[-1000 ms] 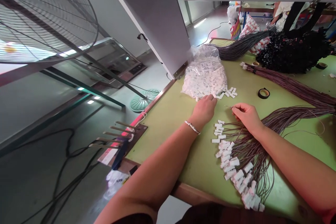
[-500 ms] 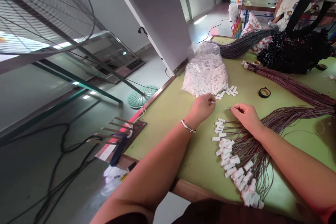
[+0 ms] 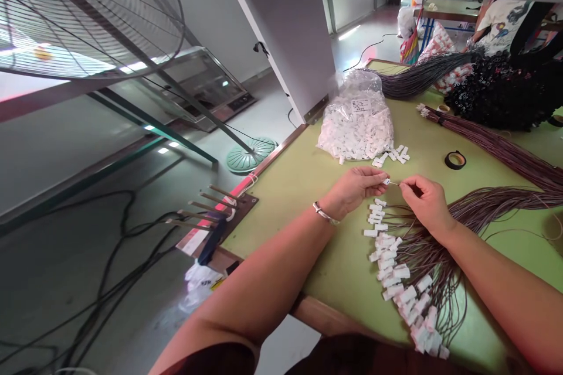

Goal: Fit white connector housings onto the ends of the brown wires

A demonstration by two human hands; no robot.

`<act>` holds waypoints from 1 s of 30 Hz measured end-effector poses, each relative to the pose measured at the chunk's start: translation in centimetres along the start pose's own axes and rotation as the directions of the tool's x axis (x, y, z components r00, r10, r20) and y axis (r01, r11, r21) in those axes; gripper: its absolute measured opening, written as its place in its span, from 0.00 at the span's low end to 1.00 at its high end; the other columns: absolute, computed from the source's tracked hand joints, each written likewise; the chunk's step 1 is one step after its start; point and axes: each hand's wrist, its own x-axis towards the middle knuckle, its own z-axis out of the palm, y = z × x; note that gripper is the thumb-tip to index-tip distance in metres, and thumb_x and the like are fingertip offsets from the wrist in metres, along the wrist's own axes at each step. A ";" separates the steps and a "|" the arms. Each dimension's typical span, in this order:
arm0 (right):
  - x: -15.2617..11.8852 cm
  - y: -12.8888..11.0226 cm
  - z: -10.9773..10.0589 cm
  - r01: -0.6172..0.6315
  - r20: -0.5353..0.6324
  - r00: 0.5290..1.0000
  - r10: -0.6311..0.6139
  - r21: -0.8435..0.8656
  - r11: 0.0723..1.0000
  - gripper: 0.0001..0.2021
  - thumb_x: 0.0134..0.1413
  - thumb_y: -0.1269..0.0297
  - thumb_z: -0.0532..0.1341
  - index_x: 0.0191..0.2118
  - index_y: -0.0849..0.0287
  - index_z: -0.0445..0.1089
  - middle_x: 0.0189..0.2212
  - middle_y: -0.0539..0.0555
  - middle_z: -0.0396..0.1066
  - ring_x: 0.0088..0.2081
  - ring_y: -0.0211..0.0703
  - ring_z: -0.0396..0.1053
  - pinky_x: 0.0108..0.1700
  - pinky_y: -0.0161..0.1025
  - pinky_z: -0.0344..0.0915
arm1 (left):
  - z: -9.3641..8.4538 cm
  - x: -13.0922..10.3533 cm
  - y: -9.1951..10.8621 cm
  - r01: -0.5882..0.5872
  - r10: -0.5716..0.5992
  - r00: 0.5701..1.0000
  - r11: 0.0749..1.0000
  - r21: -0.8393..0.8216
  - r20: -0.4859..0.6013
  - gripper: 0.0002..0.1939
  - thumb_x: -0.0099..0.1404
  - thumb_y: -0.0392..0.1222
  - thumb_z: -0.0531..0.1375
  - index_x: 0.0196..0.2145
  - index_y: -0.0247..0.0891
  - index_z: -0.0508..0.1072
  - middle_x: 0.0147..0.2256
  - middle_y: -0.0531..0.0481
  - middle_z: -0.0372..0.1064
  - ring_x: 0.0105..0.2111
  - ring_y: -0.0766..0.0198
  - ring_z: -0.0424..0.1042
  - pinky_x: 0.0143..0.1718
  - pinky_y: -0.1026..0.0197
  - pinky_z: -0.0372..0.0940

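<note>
Between thumb and fingers, my left hand (image 3: 357, 188) pinches a small white connector housing (image 3: 386, 181). My right hand (image 3: 426, 202) is closed on the end of a thin wire (image 3: 395, 183), whose tip points at the housing and seems to meet it; how deep it sits I cannot tell. Below both hands lie several white connectors (image 3: 387, 266) fitted on a fan of brown wires (image 3: 433, 269). Behind my left hand stands a clear plastic bag (image 3: 356, 120) full of white housings, with several loose housings (image 3: 398, 154) beside it.
On the green table (image 3: 281, 228) lie a black tape roll (image 3: 455, 159), a tied bundle of wires (image 3: 488, 140) and a black heap of parts (image 3: 501, 94). A pronged holder (image 3: 220, 211) sits at the left edge. A large fan (image 3: 88, 17) stands left; a person (image 3: 501, 23) is at the back.
My left hand has come away from beside the bag towards my right hand, bringing a white housing up to the wire tip. The view has shifted slightly.
</note>
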 end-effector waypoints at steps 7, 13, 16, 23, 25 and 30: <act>0.0 0.1 -0.1 0.057 -0.010 0.998 -0.058 -0.040 0.998 0.08 0.53 0.63 0.56 0.25 0.58 0.67 0.22 0.49 0.65 0.25 0.37 0.61 0.30 0.35 0.59 | -0.2 0.1 -0.2 -0.016 0.016 1.000 0.999 0.042 0.008 0.04 0.56 0.35 0.65 0.30 0.30 0.75 0.22 0.51 0.72 0.20 0.76 0.68 0.27 0.70 0.65; 0.2 0.6 -0.2 0.169 0.003 0.985 -0.172 -0.184 0.968 0.08 0.53 0.67 0.55 0.24 0.57 0.65 0.21 0.49 0.62 0.25 0.38 0.60 0.30 0.35 0.57 | -0.1 0.0 -0.2 -0.055 0.052 0.998 0.994 0.093 0.044 0.06 0.55 0.36 0.65 0.30 0.30 0.75 0.23 0.51 0.72 0.20 0.75 0.68 0.25 0.71 0.65; 0.3 0.6 -0.4 0.253 0.009 0.966 -0.260 -0.262 0.931 0.07 0.55 0.68 0.54 0.27 0.57 0.65 0.23 0.51 0.63 0.27 0.39 0.61 0.31 0.36 0.57 | 0.2 -0.1 -0.3 -0.147 0.142 0.989 0.970 0.195 0.042 0.08 0.53 0.33 0.66 0.33 0.31 0.74 0.22 0.52 0.72 0.21 0.74 0.70 0.26 0.70 0.66; 0.3 0.3 -0.7 0.306 0.005 0.951 -0.308 -0.110 0.946 0.07 0.59 0.67 0.53 0.32 0.57 0.66 0.26 0.52 0.65 0.30 0.40 0.63 0.34 0.36 0.60 | 0.6 0.0 -1.1 -0.213 0.204 0.973 0.973 0.085 0.107 0.11 0.51 0.35 0.67 0.32 0.31 0.72 0.23 0.52 0.73 0.23 0.71 0.72 0.27 0.69 0.67; 0.3 0.4 -0.7 0.347 0.035 0.938 -0.345 -0.140 0.928 0.07 0.59 0.67 0.52 0.33 0.58 0.66 0.27 0.53 0.65 0.31 0.41 0.63 0.35 0.37 0.60 | 0.6 0.0 -1.3 -0.201 0.194 0.975 0.979 0.047 0.110 0.12 0.49 0.36 0.68 0.31 0.30 0.71 0.23 0.52 0.73 0.23 0.71 0.72 0.26 0.69 0.66; 0.2 0.8 -0.5 0.395 0.082 0.918 -0.389 -0.294 0.871 0.09 0.59 0.69 0.51 0.32 0.58 0.66 0.27 0.54 0.65 0.31 0.42 0.62 0.35 0.38 0.60 | 0.9 0.0 -1.3 -0.221 0.213 0.974 0.966 0.133 0.072 0.12 0.49 0.35 0.68 0.31 0.29 0.71 0.19 0.52 0.71 0.21 0.71 0.71 0.24 0.69 0.65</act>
